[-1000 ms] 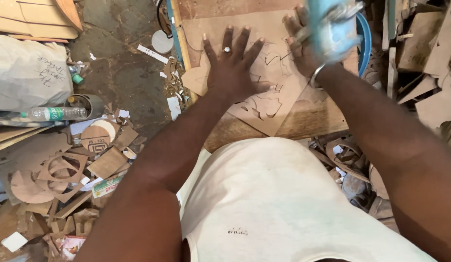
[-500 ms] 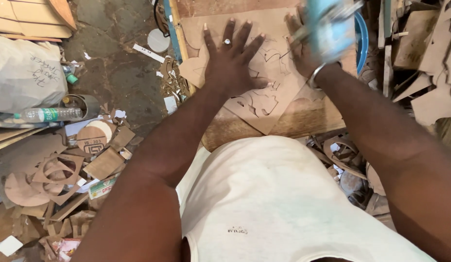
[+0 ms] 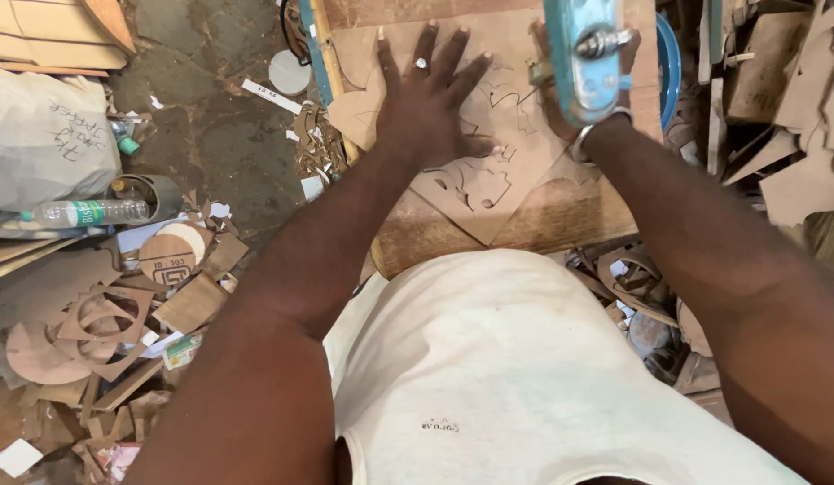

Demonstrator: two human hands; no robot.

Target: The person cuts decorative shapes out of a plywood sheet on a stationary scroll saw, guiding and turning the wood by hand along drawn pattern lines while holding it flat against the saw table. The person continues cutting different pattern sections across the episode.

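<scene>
Scrap-strewn floor (image 3: 210,144) flanks the desk (image 3: 561,220); left hand (image 3: 426,108) splayed flat on board (image 3: 489,171); right hand's (image 3: 561,108) grip hidden behind saw arm (image 3: 586,54).

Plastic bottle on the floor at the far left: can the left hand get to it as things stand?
Probably not without leaning: the left hand lies flat on the thin board on the bench, while the plastic bottle lies down among floor scraps.

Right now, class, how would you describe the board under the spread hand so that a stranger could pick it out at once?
Start at the wooden workbench in front of the person. The left hand presses flat on a thin brown board lying on it. Unlike the plain offcuts on the floor, it bears pencilled curly outlines and one cut-out hole.
</scene>
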